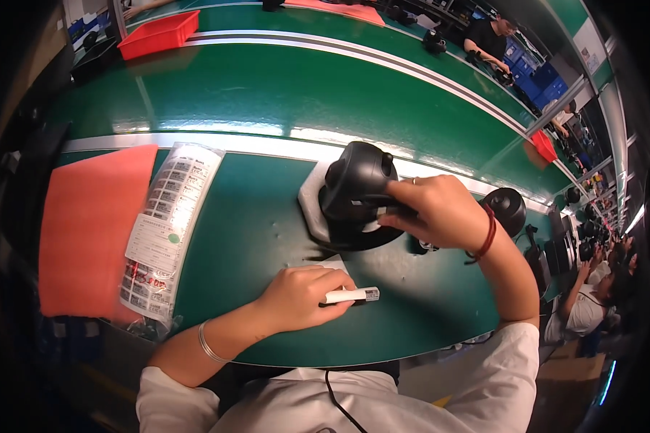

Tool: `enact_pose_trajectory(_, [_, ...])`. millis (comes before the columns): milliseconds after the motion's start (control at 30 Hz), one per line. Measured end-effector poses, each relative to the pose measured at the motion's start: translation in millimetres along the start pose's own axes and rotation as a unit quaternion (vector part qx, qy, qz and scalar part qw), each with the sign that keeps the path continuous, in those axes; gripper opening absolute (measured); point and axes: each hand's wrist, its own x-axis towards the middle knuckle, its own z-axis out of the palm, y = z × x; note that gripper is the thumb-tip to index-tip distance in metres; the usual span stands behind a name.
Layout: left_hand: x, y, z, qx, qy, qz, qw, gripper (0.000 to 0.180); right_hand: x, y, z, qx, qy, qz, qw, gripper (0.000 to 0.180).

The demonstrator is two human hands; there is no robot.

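My right hand (440, 213) is closed on the side of a black rounded device (357, 180) with a wide round base, its thumb and fingers pinching near a small pale patch. The device stands tilted on a white angular pad (313, 198) at the table's far edge. Nearer to me, my left hand (307, 296) is closed around a white label strip (350, 295), with a printed label at the strip's right end. A pale sheet corner (334, 264) shows just behind the left fingers.
A plastic-sleeved sheet of labels (170, 216) and an orange-pink sheet (94, 231) lie on the green table (224, 252) at left. Another black device (505, 209) stands at right. A red tray (159, 35) sits beyond the green conveyor (267, 86). Other people work further off.
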Motion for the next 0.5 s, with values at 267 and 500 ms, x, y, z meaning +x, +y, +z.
enact_pose_trajectory(267, [1,1,-2,-0.150,0.063,-0.054,0.985,0.014,-57,-37,31,0.411,0.351,0.153,0.827,0.033])
enact_pose_trajectory(500, [6,11,-15,-0.205,0.065,-0.155,0.964,0.011,-84,-46,66,0.385,0.398,0.127,0.823,0.058])
